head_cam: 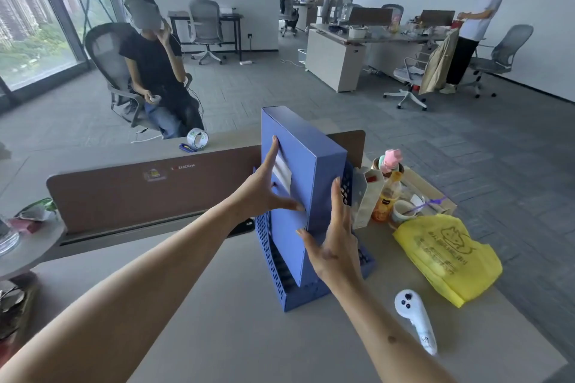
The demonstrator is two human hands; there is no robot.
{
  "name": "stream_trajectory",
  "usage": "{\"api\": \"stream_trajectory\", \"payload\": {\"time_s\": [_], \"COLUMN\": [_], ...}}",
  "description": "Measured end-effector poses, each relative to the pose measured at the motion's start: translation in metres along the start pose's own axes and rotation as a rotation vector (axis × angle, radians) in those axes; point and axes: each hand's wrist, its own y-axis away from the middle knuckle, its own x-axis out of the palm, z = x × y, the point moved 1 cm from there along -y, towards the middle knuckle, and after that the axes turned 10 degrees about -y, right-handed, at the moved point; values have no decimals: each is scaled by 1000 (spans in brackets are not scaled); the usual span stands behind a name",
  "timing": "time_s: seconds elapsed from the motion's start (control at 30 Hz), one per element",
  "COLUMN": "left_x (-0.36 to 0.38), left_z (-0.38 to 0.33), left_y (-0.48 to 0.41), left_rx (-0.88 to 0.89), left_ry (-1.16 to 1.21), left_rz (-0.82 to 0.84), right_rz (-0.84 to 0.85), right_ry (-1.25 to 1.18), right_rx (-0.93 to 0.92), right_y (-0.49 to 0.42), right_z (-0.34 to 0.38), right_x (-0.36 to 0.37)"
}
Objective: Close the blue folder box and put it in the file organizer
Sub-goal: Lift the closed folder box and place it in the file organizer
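The blue folder box stands upright and closed, tilted a little, inside the blue perforated file organizer at the middle of the desk. A white label shows on its spine. My left hand presses flat against the box's spine side, fingers spread, thumb across the lower front. My right hand grips the box's near right edge, fingers reaching up along its right face. The lower part of the box is hidden inside the organizer.
A brown divider panel runs behind the organizer. Right of it stand a carton, a bottle, cups and a yellow plastic bag. A white controller lies at the front right. A tape roll sits beyond the divider; a seated person faces the desk.
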Motion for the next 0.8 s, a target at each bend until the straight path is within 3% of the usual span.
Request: {"api": "stream_trajectory", "payload": {"time_s": [0.17, 0.37, 0.6, 0.8], "left_x": [16, 37, 61, 72], "left_z": [21, 41, 67, 82], "left_y": [1, 10, 22, 29], "left_rx": [87, 50, 30, 5], "left_ry": [-14, -66, -370, -463], "left_rz": [-51, -77, -120, -173], "right_rz": [-74, -53, -57, -16], "right_ry": [-18, -43, -88, -46], "right_rx": [49, 78, 104, 119], "right_y": [15, 37, 60, 68], "right_z": [-25, -54, -80, -90], "right_x": [22, 42, 63, 71]}}
